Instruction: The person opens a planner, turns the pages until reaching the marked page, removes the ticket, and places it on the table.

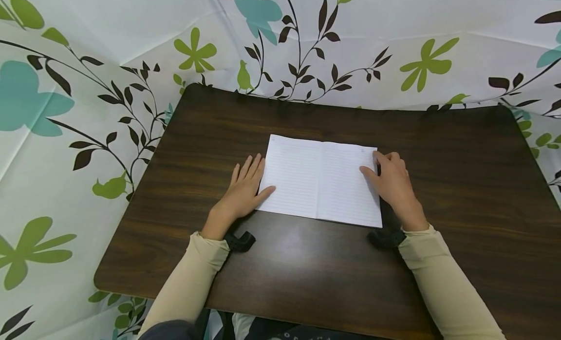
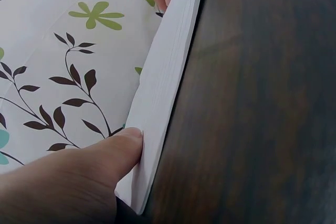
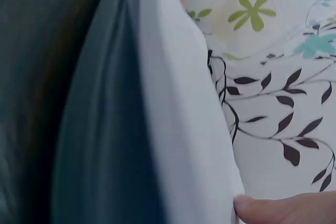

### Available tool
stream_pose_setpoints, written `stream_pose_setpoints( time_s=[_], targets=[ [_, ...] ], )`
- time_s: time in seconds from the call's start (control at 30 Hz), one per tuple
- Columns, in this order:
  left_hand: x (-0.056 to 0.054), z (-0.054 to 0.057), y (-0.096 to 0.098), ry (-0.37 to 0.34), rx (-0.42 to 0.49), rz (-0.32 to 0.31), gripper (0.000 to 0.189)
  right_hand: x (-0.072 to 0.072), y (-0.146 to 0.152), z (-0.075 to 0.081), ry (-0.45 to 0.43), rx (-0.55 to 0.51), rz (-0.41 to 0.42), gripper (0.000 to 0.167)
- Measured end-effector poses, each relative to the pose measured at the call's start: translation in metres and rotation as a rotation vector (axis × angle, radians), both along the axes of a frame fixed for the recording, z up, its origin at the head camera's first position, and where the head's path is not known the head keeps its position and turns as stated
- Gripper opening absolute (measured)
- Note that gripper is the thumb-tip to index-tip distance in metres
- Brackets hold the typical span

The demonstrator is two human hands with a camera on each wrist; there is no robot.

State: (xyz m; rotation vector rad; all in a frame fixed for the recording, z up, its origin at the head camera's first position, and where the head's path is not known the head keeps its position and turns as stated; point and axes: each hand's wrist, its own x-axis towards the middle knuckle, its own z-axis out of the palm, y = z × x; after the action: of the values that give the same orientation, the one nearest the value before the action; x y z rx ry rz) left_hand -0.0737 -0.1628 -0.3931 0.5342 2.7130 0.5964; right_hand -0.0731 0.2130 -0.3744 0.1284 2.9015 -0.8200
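Observation:
An open notebook (image 1: 317, 181) with white, lined pages lies on the dark wooden table, its fold running down the middle. Fingers straight, my left hand (image 1: 240, 191) lies along the notebook's left edge, thumb resting on the page's lower left. In the left wrist view that thumb (image 2: 123, 148) presses the paper near the edge. At the opposite side my right hand (image 1: 394, 179) grips the right edge near the upper corner, thumb over the page and fingers bent at the border. The right wrist view shows its thumb tip (image 3: 247, 208) against the paper's edge.
The brown table (image 1: 460, 194) spreads around the notebook on all sides. Behind it and at the left hangs a white curtain (image 1: 144, 23) printed with leaves, flowers and birds. Black bands with camera mounts (image 1: 240, 241) sit on both wrists, by the light sleeves.

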Motion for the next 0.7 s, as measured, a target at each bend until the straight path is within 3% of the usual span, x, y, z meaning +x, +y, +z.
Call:
stream_pose_setpoints(
  time_s=[0.23,0.43,0.7],
  targets=[
    [-0.0005,0.0012,0.0008,-0.002,-0.005,0.003,0.087,-0.0009,0.0053,-0.0039,-0.027,0.119,0.033,0.076],
    [-0.0007,0.0024,0.0008,-0.004,0.0,0.006,0.087,0.0019,0.0004,-0.0027,0.023,0.201,0.047,0.067],
    [-0.0009,0.001,0.0013,0.0,0.003,0.002,0.086,0.003,-0.0021,-0.0055,0.092,0.202,0.043,0.054]
  ],
)
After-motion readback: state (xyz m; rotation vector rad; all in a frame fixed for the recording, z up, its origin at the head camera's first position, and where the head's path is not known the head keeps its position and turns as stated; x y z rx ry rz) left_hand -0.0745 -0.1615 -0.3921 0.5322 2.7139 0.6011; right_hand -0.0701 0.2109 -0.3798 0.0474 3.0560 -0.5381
